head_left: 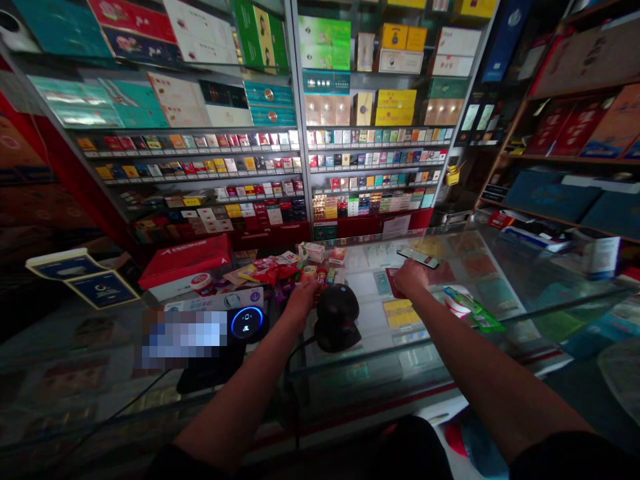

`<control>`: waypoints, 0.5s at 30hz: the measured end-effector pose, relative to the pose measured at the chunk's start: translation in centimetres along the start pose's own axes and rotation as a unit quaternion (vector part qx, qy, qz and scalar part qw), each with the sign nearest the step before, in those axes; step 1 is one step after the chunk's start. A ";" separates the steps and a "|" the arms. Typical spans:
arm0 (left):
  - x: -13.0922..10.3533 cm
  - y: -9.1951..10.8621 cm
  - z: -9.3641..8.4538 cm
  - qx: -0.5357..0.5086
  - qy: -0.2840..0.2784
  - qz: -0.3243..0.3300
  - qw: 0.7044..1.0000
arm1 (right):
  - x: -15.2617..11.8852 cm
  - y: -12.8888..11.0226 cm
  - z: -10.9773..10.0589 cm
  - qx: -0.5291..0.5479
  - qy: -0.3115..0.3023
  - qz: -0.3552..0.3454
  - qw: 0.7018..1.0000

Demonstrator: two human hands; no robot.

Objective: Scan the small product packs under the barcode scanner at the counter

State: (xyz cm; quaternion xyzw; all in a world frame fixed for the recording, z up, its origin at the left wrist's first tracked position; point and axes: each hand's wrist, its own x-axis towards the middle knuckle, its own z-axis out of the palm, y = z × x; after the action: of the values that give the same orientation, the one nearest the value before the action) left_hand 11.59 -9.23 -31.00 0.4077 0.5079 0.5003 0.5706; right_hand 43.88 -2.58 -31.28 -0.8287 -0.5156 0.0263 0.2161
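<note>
Snacks (274, 269) lie beyond your left hand (301, 302), a phone (423, 258) beyond your right hand (412, 278); I cannot tell either's grip.

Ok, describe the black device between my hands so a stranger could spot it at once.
Find the glass counter in front of the packed shelves. On it, just right of the left hand, stands a squat black device. Unlike the blue-ringed display farther left, its rounded head shows only a small blue spot.

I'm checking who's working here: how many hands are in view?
2: the left hand beside the black device, the right hand by the phone. No others show.
</note>
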 end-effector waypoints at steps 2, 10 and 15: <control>0.0 0.1 0.3 0.019 -0.002 0.015 1.000 | -0.2 -1.4 0.6 0.029 -0.022 -0.088 0.995; 1.5 -0.3 0.6 -0.020 -0.029 -0.001 0.999 | -1.7 -8.4 4.4 0.188 -0.161 -0.305 0.920; 2.1 -0.1 0.2 -0.056 -0.036 -0.031 0.997 | -2.5 -12.0 5.6 0.195 -0.184 -0.363 0.893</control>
State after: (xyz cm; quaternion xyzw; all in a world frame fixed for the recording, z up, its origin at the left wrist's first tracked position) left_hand 11.73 -7.13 -31.45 0.3774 0.4706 0.4949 0.6255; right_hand 31.12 1.58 -32.19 -0.5057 -0.7955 0.1976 0.2690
